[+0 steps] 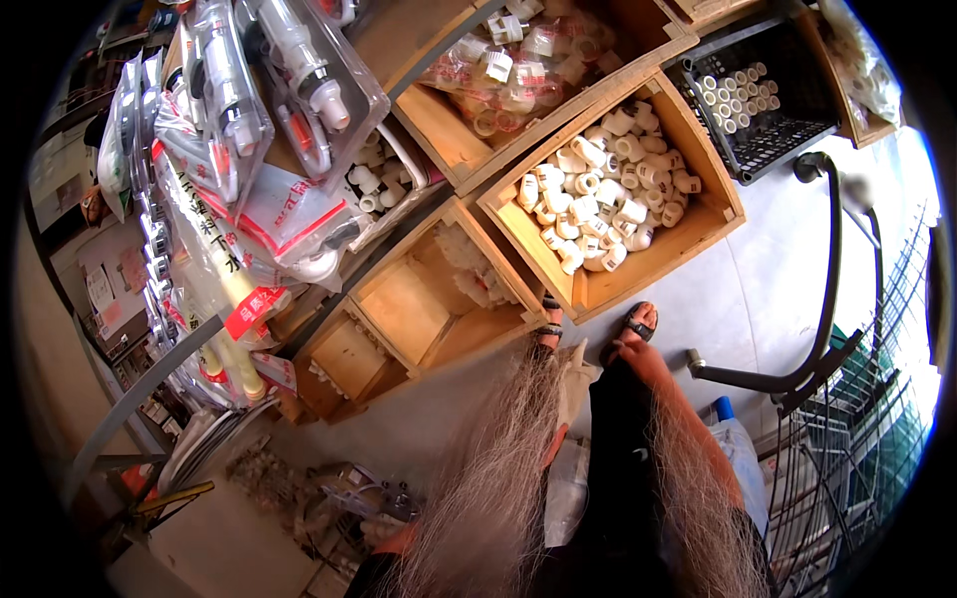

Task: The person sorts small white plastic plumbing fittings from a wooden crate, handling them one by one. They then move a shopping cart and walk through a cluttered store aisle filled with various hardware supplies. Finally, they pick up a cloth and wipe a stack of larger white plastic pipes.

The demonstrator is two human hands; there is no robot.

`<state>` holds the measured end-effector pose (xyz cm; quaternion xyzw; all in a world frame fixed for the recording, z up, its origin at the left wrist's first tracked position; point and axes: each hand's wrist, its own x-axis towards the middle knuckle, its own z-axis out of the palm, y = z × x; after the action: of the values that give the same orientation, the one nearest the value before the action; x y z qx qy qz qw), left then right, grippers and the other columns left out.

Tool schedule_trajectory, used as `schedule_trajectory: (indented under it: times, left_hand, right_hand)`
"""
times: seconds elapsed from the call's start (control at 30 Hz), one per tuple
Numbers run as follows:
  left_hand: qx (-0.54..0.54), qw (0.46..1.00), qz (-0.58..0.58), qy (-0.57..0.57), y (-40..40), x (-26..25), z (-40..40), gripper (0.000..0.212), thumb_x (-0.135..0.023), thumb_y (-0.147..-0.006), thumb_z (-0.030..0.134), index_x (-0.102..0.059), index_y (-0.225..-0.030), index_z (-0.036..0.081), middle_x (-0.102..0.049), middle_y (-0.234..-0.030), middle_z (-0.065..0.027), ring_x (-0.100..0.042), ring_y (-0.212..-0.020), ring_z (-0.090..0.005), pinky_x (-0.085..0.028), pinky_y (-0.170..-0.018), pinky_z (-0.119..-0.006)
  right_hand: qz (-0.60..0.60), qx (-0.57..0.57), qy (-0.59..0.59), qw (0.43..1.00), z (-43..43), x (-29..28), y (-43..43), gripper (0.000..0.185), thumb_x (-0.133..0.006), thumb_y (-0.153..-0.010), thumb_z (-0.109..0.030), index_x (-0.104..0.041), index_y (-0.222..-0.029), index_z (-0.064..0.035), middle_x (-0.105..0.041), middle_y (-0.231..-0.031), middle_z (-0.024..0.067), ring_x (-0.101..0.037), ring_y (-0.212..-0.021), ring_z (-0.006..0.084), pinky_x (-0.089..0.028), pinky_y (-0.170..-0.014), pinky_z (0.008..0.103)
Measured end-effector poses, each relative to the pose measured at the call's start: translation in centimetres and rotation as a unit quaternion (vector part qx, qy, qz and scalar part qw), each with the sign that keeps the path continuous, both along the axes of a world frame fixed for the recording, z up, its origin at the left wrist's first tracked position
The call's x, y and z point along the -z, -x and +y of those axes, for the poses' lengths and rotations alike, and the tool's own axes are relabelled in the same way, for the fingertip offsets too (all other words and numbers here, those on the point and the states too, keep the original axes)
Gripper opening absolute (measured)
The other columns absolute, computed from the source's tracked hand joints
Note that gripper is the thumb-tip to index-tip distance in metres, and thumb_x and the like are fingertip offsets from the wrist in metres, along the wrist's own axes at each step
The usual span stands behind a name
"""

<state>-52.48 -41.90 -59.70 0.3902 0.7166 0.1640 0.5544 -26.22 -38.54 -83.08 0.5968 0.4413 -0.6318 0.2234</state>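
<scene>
My right hand (639, 359) is low in front of me, fingers bent, beside my sandalled foot (640, 321) and near a beige cloth or bag (574, 385). Whether it grips anything is too small to tell. Only a strip of my left hand (554, 445) shows at the lower edge of that beige piece; long hair covers the rest, and its hold is hidden. A clear plastic bag (567, 493) lies just below it. Ahead of my feet, a wooden box (658, 273) holds many white plastic pipe elbows (587, 205).
Wooden bins (404, 314) with fittings stand left of my feet. Packaged drain pipes (314, 82) hang at upper left. A black plastic crate (785, 138) holds short white pipe pieces. At right are a curved black metal frame (822, 299) and a wire rack (837, 448).
</scene>
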Motion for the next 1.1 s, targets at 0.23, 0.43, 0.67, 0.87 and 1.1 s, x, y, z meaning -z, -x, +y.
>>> schedule_trajectory:
  times: [0.23, 0.43, 0.67, 0.87, 1.1]
  left_hand:
    - [0.020, 0.999, 0.021, 0.015, -0.8, 0.0, 0.8, 0.020, -0.064, -0.090, 0.019, -0.065, -0.100, 0.001, -0.066, -0.095, -0.0194, -0.063, -0.088, -0.0403, -0.051, -0.074, -0.044]
    - [0.056, 0.997, 0.055, 0.028, -1.3, 0.6, -0.2, 0.021, -0.064, -0.089, 0.021, -0.066, -0.096, 0.001, -0.066, -0.093, -0.0201, -0.061, -0.087, -0.0416, -0.051, -0.074, -0.045]
    - [0.120, 0.991, 0.054, 0.021, -4.0, 1.9, -1.9, 0.026, -0.063, -0.090, 0.027, -0.065, -0.090, 0.001, -0.064, -0.090, -0.0213, -0.061, -0.081, -0.0402, -0.048, -0.068, -0.045]
    - [0.196, 0.918, -0.333, 0.086, -14.4, -9.8, 2.9, 0.035, -0.059, -0.094, 0.033, -0.064, -0.093, -0.001, -0.066, -0.083, -0.0194, -0.064, -0.077, -0.0258, -0.049, -0.071, -0.039]
    - [0.305, 0.741, -0.588, 0.110, -19.0, -23.6, 4.8, 0.032, -0.060, -0.094, 0.030, -0.063, -0.095, -0.001, -0.065, -0.084, -0.0161, -0.062, -0.080, -0.0214, -0.048, -0.074, -0.037]
  right_hand:
    - [-0.078, -0.083, 0.109, 0.988, -5.3, -8.0, -7.7, 0.051, -0.064, -0.083, -0.039, -0.064, -0.118, -0.0022, -0.067, -0.110, 0.0211, -0.063, -0.108, 0.0344, -0.048, -0.094, 0.0410]
    - [-0.024, 0.031, 0.054, 0.998, -1.9, -13.1, -5.5, 0.047, -0.062, -0.085, -0.038, -0.067, -0.114, -0.0017, -0.069, -0.107, 0.0189, -0.064, -0.104, 0.0322, -0.049, -0.092, 0.0403]
    - [-0.030, 0.115, -0.060, 0.991, 5.9, -14.5, -3.5, 0.042, -0.063, -0.086, -0.033, -0.067, -0.111, -0.0001, -0.070, -0.094, 0.0148, -0.068, -0.084, 0.0231, -0.053, -0.077, 0.0357]
    - [-0.055, 0.140, -0.110, 0.983, 11.0, -20.6, -7.5, 0.042, -0.061, -0.086, -0.030, -0.066, -0.115, 0.0001, -0.071, -0.091, 0.0114, -0.069, -0.078, 0.0187, -0.054, -0.074, 0.0333]
    - [-0.087, 0.087, -0.204, 0.971, 14.2, -27.6, -13.8, 0.040, -0.058, -0.086, -0.037, -0.069, -0.112, -0.0081, -0.071, -0.085, 0.0137, -0.070, -0.077, 0.0271, -0.053, -0.075, 0.0373]
